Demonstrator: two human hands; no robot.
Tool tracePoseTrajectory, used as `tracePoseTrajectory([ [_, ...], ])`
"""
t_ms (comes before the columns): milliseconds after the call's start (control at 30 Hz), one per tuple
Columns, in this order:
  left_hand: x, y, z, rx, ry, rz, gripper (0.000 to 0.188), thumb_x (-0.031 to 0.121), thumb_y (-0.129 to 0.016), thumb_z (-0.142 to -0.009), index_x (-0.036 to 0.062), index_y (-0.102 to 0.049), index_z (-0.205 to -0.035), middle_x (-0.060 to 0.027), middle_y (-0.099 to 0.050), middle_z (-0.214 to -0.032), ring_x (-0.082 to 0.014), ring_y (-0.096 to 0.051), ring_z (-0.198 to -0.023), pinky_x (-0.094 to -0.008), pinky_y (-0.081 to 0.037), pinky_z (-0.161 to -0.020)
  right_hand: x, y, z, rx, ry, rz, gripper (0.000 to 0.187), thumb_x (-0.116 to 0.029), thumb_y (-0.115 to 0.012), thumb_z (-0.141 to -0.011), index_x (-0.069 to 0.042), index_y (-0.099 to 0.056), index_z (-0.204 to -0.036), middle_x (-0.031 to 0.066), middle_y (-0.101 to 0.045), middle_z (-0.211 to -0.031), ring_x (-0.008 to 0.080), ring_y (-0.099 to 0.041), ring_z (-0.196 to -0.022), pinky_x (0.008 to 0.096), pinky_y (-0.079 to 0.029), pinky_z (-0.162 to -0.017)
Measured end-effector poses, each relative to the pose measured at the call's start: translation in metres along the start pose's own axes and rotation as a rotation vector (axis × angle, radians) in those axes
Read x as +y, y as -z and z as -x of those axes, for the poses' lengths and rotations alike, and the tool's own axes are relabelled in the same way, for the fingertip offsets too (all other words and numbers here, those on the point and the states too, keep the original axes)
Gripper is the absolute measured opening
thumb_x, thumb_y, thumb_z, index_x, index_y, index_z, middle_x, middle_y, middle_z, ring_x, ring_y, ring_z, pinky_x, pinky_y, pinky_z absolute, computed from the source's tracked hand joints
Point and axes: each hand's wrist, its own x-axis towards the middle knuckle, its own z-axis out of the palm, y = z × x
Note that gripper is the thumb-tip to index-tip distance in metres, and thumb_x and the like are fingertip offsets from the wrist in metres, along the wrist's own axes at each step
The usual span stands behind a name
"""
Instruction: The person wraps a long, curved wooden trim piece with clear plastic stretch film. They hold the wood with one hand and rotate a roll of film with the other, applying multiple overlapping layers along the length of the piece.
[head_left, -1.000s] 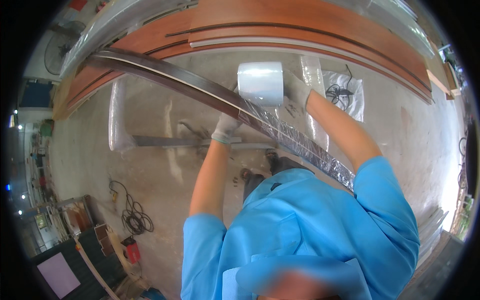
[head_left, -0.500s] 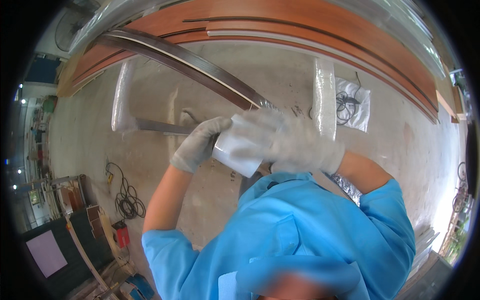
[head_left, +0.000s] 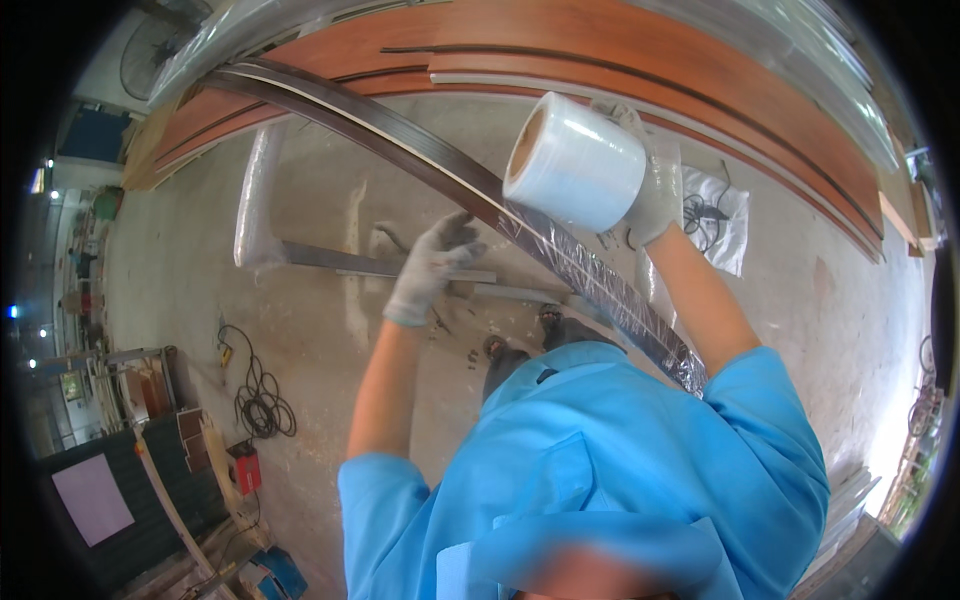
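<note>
A thick roll of clear stretch film [head_left: 585, 165] with a brown cardboard core is in my right hand [head_left: 655, 195], gloved in grey, its fingers around the roll's far end. The roll is over the far side of a long dark brown panel strip [head_left: 400, 155]. Shiny film wraps the strip's near part [head_left: 610, 280], while its far part is bare. My left hand [head_left: 440, 262], also gloved, is beside the strip's left edge. Its fingers are loosely bent and apart, with nothing seen in them; whether they touch the strip I cannot tell.
A film-wrapped support [head_left: 257, 205] stands at the left, joined to a low dark bar [head_left: 335, 258]. Large reddish-brown panels [head_left: 560, 40] lie across the far side. Coiled black cable [head_left: 262, 400] rests on the floor beside a red box [head_left: 245, 468]. A white sheet [head_left: 728, 235] lies at the right.
The film roll has moved from between both hands to the far right of the strip, in my right hand. My left hand has come off the roll and shifted slightly right.
</note>
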Motion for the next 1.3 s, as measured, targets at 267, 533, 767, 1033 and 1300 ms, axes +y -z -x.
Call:
tracePoseTrajectory([
  [267,-0.084,-0.005,-0.07,-0.019,-0.349,-0.671,0.059,0.014,-0.078,-0.092,0.0042,-0.053,-0.144,-0.0085,-0.059,-0.138,-0.0235,-0.06,-0.123,-0.0385,-0.049,-0.106,0.09,0.0,0.023,-0.025,-1.078,-0.506,0.048,-0.041,-0.053,-0.106,-0.019,-0.054,-0.148,0.0048,-0.057,-0.148,0.0234,-0.058,-0.129,0.0438,-0.049,-0.109],
  [533,0.012,-0.003,0.003,-0.176,0.01,0.064,0.052,0.029,-0.082,-0.092,-0.0034,-0.058,-0.126,-0.0074,-0.064,-0.112,-0.0153,-0.061,-0.105,-0.0303,-0.052,-0.09,-0.029,-0.002,0.009,-0.267,-0.155,0.575,0.076,-0.017,-0.075,-0.082,-0.006,-0.047,-0.153,0.0165,-0.055,-0.149,0.0359,-0.051,-0.139,0.0403,-0.042,-0.117],
  [767,0.086,-0.006,0.041,0.014,0.288,0.453,0.017,0.02,-0.066,-0.103,0.0065,-0.062,-0.112,-0.0004,-0.066,-0.098,-0.0078,-0.064,-0.088,-0.0243,-0.052,-0.075,-0.108,-0.091,0.077,-0.847,1.006,0.94,0.066,-0.022,-0.074,-0.078,-0.014,-0.06,-0.142,0.0111,-0.061,-0.139,0.0329,-0.058,-0.131,0.0428,-0.053,-0.107],
  [1033,0.055,0.054,-0.018,0.284,0.0,0.476,0.075,0.069,-0.045,-0.103,0.0005,-0.051,-0.133,-0.0208,-0.067,-0.119,-0.0249,-0.066,-0.11,-0.0393,-0.054,-0.096,-0.067,-0.06,0.049,-0.27,-0.041,-0.091,0.033,0.003,-0.074,-0.09,-0.003,-0.069,-0.122,0.0097,-0.074,-0.119,0.02,-0.071,-0.109,0.0337,-0.058,-0.096],
  [1300,0.042,0.027,-0.121,0.128,-0.383,1.077,0.098,0.093,-0.036,-0.087,0.0023,-0.058,-0.117,-0.0171,-0.066,-0.104,-0.031,-0.066,-0.095,-0.0472,-0.056,-0.088,-0.019,-0.032,0.045,0.054,-0.747,-0.884,0.04,-0.037,-0.048,-0.11,-0.008,-0.063,-0.132,0.0106,-0.07,-0.125,0.0241,-0.07,-0.116,0.0399,-0.06,-0.096],
])
